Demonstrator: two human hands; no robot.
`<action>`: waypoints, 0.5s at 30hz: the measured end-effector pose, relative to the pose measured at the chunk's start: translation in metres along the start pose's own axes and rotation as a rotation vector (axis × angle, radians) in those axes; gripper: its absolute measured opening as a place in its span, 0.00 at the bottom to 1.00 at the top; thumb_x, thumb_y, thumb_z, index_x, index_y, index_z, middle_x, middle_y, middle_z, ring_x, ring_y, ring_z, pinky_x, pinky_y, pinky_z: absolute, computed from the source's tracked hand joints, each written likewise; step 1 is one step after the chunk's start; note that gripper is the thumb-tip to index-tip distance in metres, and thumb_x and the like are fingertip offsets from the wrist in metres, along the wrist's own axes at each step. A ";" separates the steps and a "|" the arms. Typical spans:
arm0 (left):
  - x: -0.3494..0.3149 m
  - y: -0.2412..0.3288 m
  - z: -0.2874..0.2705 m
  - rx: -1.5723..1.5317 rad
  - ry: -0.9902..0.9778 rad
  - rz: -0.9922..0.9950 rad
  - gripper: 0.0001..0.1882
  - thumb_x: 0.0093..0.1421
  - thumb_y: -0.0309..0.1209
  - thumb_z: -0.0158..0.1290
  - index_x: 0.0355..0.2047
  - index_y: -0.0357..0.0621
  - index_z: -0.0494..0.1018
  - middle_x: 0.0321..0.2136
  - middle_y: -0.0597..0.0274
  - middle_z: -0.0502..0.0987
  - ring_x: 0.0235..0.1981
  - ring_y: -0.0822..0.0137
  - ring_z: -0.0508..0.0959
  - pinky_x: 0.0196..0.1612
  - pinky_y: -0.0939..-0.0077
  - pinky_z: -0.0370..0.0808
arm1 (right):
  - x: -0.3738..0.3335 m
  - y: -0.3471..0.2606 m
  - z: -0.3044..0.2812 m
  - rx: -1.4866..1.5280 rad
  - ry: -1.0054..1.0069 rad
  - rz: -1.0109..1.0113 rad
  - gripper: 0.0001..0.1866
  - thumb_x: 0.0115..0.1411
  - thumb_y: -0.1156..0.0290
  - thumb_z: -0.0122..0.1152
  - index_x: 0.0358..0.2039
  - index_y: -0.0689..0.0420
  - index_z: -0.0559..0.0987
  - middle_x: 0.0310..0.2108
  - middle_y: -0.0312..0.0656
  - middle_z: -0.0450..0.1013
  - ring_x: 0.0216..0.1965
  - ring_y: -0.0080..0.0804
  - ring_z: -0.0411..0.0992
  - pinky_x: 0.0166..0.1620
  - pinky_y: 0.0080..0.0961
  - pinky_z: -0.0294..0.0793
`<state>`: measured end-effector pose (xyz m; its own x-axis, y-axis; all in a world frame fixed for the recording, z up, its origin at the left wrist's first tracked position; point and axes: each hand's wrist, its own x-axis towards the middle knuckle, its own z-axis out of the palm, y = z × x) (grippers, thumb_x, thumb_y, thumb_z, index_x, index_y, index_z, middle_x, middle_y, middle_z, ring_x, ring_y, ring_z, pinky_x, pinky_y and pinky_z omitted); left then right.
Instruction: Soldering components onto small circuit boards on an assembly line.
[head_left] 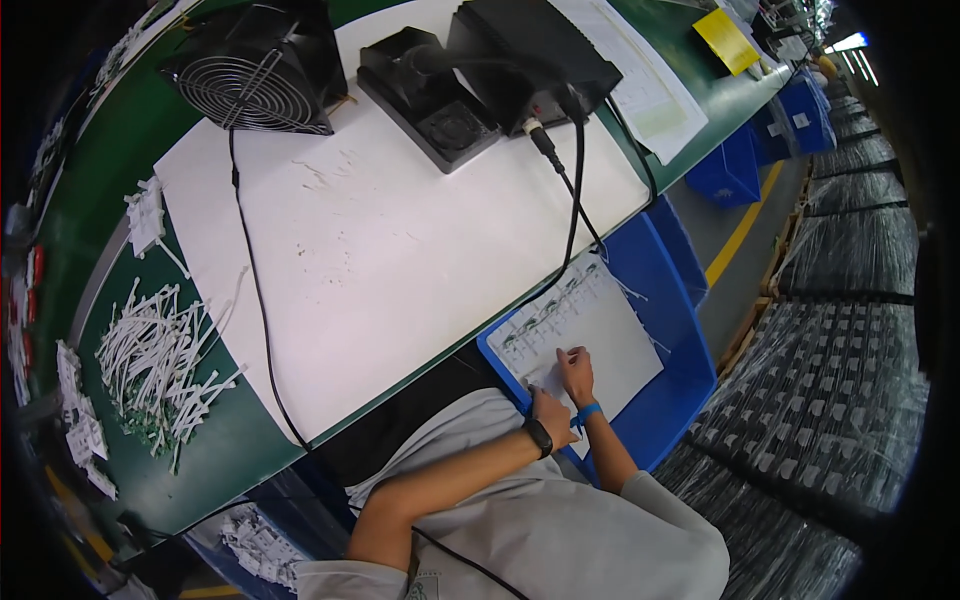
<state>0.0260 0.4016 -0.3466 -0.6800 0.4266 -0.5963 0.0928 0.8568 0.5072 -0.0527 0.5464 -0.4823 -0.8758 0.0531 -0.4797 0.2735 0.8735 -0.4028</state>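
Both hands work over a blue bin (690, 400) at the bench's near right edge. A white sheet (615, 345) lies inside it, with a row of small white parts with green pieces (545, 318) along its far left side. My right hand (576, 375), a blue band at its wrist, is closed in a pinch above the sheet. Just left of it and nearer, my left hand (550, 415) is curled by the bin's near left rim, below a black wristwatch (539, 437). Whatever either hand holds is too small or hidden to make out.
A black fan (255, 85), a black tool stand (430, 105) and a black box with cables (535, 60) stand on the white-covered bench (400, 260). White cables (160, 360) are piled at left. Wrapped stacks (840, 380) stand at right; a cable hangs over the bin's far side.
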 end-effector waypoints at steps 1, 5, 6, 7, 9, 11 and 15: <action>-0.003 0.002 -0.005 0.003 -0.006 0.011 0.43 0.52 0.70 0.56 0.44 0.39 0.84 0.47 0.40 0.81 0.58 0.40 0.71 0.64 0.39 0.56 | -0.006 0.009 0.000 0.001 0.006 0.012 0.17 0.62 0.66 0.59 0.48 0.62 0.73 0.48 0.55 0.69 0.43 0.54 0.73 0.50 0.44 0.74; -0.025 0.002 -0.014 0.164 0.056 -0.034 0.48 0.50 0.71 0.56 0.49 0.35 0.81 0.51 0.40 0.78 0.61 0.41 0.68 0.68 0.37 0.49 | -0.038 0.004 -0.011 0.084 -0.062 -0.520 0.28 0.50 0.78 0.59 0.55 0.58 0.72 0.55 0.57 0.66 0.58 0.59 0.64 0.62 0.46 0.67; -0.034 0.004 -0.019 0.178 0.068 0.002 0.49 0.50 0.72 0.56 0.51 0.34 0.80 0.52 0.41 0.78 0.62 0.41 0.67 0.69 0.36 0.46 | -0.045 -0.003 -0.016 -0.005 -0.100 -0.628 0.31 0.47 0.80 0.59 0.56 0.57 0.72 0.57 0.56 0.66 0.60 0.60 0.63 0.62 0.47 0.66; -0.046 0.005 -0.024 0.205 0.017 0.046 0.50 0.52 0.70 0.54 0.53 0.31 0.77 0.52 0.41 0.77 0.62 0.42 0.67 0.70 0.36 0.44 | -0.051 -0.008 -0.018 -0.095 -0.145 -0.736 0.34 0.44 0.83 0.59 0.57 0.56 0.72 0.58 0.56 0.65 0.62 0.60 0.62 0.63 0.48 0.65; -0.056 0.006 -0.010 0.174 0.096 0.110 0.49 0.54 0.69 0.54 0.54 0.30 0.76 0.52 0.41 0.77 0.62 0.43 0.67 0.71 0.37 0.44 | -0.053 -0.008 -0.016 -0.121 -0.173 -0.729 0.37 0.42 0.83 0.61 0.58 0.54 0.72 0.60 0.54 0.65 0.64 0.59 0.61 0.63 0.48 0.65; -0.063 0.004 -0.004 0.095 0.184 0.213 0.45 0.59 0.64 0.53 0.55 0.28 0.73 0.53 0.39 0.76 0.61 0.44 0.67 0.71 0.41 0.44 | -0.048 0.002 -0.010 -0.214 -0.218 -0.824 0.37 0.42 0.81 0.64 0.57 0.54 0.72 0.60 0.53 0.65 0.64 0.58 0.61 0.63 0.47 0.65; -0.065 -0.003 0.002 0.014 0.264 0.252 0.42 0.60 0.61 0.53 0.53 0.29 0.75 0.51 0.39 0.76 0.60 0.44 0.69 0.71 0.43 0.47 | -0.049 0.012 -0.005 -0.267 -0.193 -0.817 0.37 0.41 0.79 0.66 0.57 0.55 0.72 0.60 0.53 0.65 0.64 0.57 0.61 0.63 0.46 0.66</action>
<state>0.0709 0.3714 -0.3107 -0.7988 0.5371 -0.2712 0.2901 0.7386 0.6085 -0.0089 0.5569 -0.4598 -0.6678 -0.6996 -0.2540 -0.5324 0.6875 -0.4938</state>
